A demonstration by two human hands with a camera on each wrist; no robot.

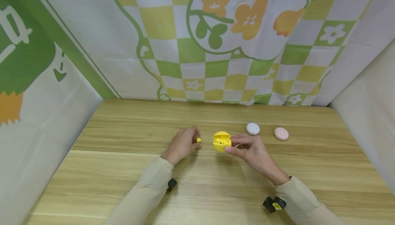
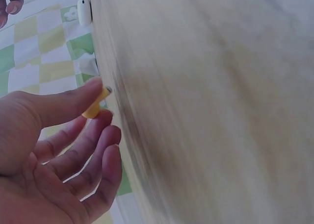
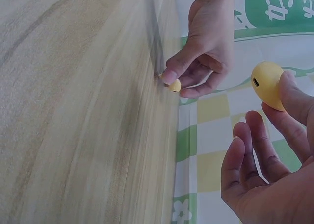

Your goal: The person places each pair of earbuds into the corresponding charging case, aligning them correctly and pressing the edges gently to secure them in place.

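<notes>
My left hand (image 1: 184,143) pinches a small yellow earbud (image 2: 94,105) between thumb and fingertip, over the table left of the case. The earbud's stem end pokes out past the thumb in the left wrist view. In my right hand (image 1: 253,150) is a round yellow earbud case (image 1: 222,146), gripped at its right side by thumb and fingers. Its lid stands raised, and a dark spot shows inside the lower half. From the right wrist view, the case (image 3: 268,86) turns its outer shell with a dark port slot toward the camera.
Beyond my right hand lie a white round case (image 1: 253,128) and a pink round case (image 1: 281,134) on the wooden table (image 1: 123,184). A checkered floral cloth (image 1: 216,71) hangs at the table's back edge. Pale cloth walls flank both sides.
</notes>
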